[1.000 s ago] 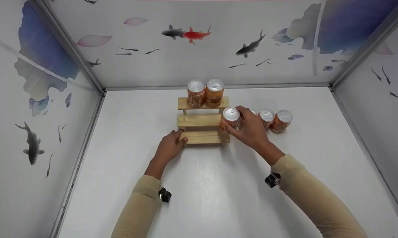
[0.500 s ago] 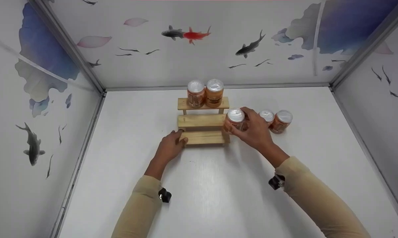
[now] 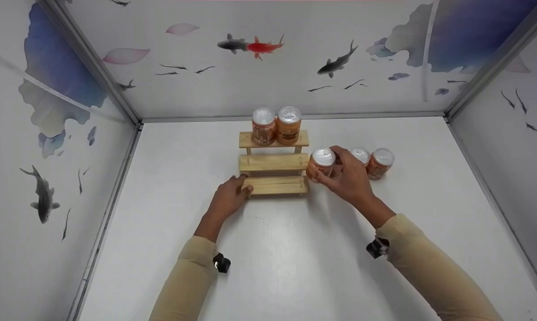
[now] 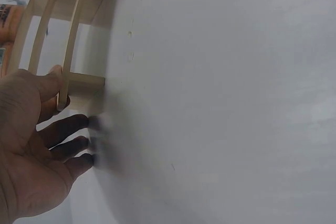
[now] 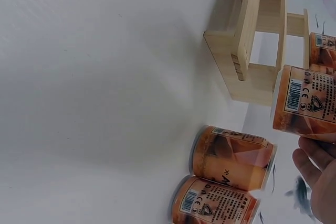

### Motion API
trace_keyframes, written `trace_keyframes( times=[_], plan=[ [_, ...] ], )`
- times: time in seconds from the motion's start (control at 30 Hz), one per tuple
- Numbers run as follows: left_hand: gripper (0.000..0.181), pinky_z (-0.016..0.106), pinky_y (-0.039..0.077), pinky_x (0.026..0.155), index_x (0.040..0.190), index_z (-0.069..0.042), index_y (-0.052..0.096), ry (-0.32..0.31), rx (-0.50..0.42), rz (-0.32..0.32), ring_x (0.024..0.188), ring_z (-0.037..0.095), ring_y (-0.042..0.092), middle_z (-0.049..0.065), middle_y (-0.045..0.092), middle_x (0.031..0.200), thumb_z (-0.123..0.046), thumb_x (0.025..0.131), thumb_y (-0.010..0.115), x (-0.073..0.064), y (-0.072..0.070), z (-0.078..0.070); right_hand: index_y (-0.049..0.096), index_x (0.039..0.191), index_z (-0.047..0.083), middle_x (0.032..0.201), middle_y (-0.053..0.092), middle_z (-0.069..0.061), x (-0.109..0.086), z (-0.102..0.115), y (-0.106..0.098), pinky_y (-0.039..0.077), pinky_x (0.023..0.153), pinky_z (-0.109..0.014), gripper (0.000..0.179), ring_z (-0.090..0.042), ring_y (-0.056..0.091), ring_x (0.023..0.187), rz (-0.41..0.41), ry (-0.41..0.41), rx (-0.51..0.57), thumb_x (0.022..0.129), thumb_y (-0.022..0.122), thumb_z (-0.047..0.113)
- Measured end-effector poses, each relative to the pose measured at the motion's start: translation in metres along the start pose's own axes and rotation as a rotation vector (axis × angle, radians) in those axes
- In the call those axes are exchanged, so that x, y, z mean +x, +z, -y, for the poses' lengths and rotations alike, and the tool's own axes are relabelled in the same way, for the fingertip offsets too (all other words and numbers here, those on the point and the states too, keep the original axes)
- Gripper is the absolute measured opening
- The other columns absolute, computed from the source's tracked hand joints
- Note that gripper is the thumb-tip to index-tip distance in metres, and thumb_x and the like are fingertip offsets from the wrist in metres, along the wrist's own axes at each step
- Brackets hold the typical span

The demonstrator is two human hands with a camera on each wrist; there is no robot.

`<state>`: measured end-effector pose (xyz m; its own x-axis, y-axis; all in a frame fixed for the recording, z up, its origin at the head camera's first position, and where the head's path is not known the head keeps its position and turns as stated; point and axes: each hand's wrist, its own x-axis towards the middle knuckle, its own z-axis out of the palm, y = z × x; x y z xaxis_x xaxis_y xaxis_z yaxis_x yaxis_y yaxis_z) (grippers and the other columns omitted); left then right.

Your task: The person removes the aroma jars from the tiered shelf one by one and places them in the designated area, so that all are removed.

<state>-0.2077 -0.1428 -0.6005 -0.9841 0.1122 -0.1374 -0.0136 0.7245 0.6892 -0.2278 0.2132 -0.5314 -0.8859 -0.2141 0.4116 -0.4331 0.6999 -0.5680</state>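
Note:
A three-step wooden rack (image 3: 275, 162) stands on the white table. My left hand (image 3: 230, 196) grips the left end of its lowest step; in the left wrist view the thumb (image 4: 53, 80) lies along the board. Just right of the rack, my right hand (image 3: 351, 176) holds an orange can (image 3: 323, 163) with a silver top, upright. In the right wrist view this held can (image 5: 307, 102) is raised above the level of the cans on the table. Two similar cans, the left one (image 3: 264, 127) and the right one (image 3: 289, 126), stand side by side on the top step.
To the right of my right hand stand more orange cans on the table, one partly hidden (image 3: 361, 156) and one at the end (image 3: 380, 164). The right wrist view shows a standing can (image 5: 233, 157) close to the rack. A printed back wall (image 3: 291, 89) rises behind.
My right hand has moved right with the held can, away from the middle step's right end, and now covers the can behind it. The left hand and the rack have stayed in place.

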Motion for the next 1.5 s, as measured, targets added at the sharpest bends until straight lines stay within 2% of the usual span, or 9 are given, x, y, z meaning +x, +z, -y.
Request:
trace_keyframes(
  times=[0.4,0.7,1.03,1.07,1.2,1.33,1.4,1.5],
  plan=[
    [0.063,0.062,0.038,0.131,0.165,-0.008,0.052,-0.022,0.004,0.004,0.161,0.046,0.045,0.024,0.053,0.167,-0.045,0.114,0.060,0.000,-0.001,-0.003,0.061,0.145,-0.004,0.126,0.076,-0.020,-0.006,-0.006,-0.002,0.062,0.083,-0.048,0.075,-0.033,0.077,0.105,0.005,0.000,-0.008,0.088,0.096,0.031],
    [0.064,0.063,0.037,0.132,0.165,-0.006,0.052,-0.018,-0.014,0.004,0.161,0.048,0.044,0.026,0.052,0.167,-0.043,0.114,0.061,-0.002,-0.001,-0.003,0.060,0.146,-0.005,0.133,0.074,-0.023,-0.014,-0.015,0.001,0.064,0.098,-0.056,0.075,-0.037,0.077,0.121,0.025,0.024,0.034,0.086,0.098,0.022],
    [0.063,0.065,0.039,0.129,0.164,-0.008,0.054,0.017,-0.016,-0.014,0.159,0.050,0.045,0.028,0.055,0.164,-0.045,0.114,0.061,-0.001,0.000,0.002,0.061,0.143,-0.002,0.134,0.073,-0.021,-0.020,-0.021,0.000,0.064,0.099,-0.057,0.072,-0.037,0.076,0.124,0.040,0.027,0.040,0.087,0.097,0.022],
    [0.061,0.065,0.038,0.130,0.164,-0.008,0.054,0.004,-0.022,-0.007,0.160,0.049,0.044,0.027,0.054,0.165,-0.042,0.114,0.062,-0.002,-0.002,-0.003,0.061,0.143,-0.002,0.135,0.073,-0.021,-0.021,-0.022,0.001,0.064,0.100,-0.057,0.071,-0.037,0.076,0.125,0.045,0.033,0.045,0.087,0.097,0.021],
    [0.061,0.064,0.039,0.130,0.163,-0.009,0.055,-0.007,-0.011,-0.010,0.160,0.047,0.045,0.025,0.055,0.165,-0.043,0.113,0.063,-0.003,-0.001,-0.004,0.060,0.144,0.000,0.137,0.072,-0.019,-0.025,-0.025,0.001,0.064,0.103,-0.055,0.071,-0.036,0.075,0.127,0.066,0.062,0.054,0.087,0.097,0.021],
    [0.065,0.063,0.040,0.129,0.163,-0.008,0.055,0.012,-0.007,-0.011,0.159,0.049,0.046,0.028,0.054,0.164,-0.048,0.113,0.061,-0.003,-0.001,0.000,0.060,0.143,0.001,0.136,0.072,-0.018,-0.028,-0.028,0.001,0.064,0.102,-0.054,0.069,-0.035,0.075,0.126,0.078,0.078,0.056,0.089,0.096,0.023],
    [0.067,0.065,0.043,0.126,0.163,-0.009,0.056,0.035,0.006,-0.026,0.156,0.050,0.049,0.029,0.056,0.162,-0.054,0.112,0.059,0.004,0.005,0.011,0.060,0.143,0.001,0.136,0.072,-0.017,-0.029,-0.032,0.002,0.065,0.100,-0.055,0.069,-0.035,0.075,0.125,0.081,0.081,0.055,0.089,0.096,0.024],
    [0.072,0.067,0.044,0.124,0.162,-0.010,0.057,0.054,-0.009,-0.027,0.155,0.052,0.050,0.030,0.057,0.161,-0.060,0.110,0.059,0.008,0.006,0.017,0.061,0.144,0.003,0.137,0.072,-0.016,-0.031,-0.036,0.003,0.064,0.100,-0.056,0.069,-0.034,0.075,0.124,0.089,0.083,0.066,0.089,0.096,0.023]
  ],
)
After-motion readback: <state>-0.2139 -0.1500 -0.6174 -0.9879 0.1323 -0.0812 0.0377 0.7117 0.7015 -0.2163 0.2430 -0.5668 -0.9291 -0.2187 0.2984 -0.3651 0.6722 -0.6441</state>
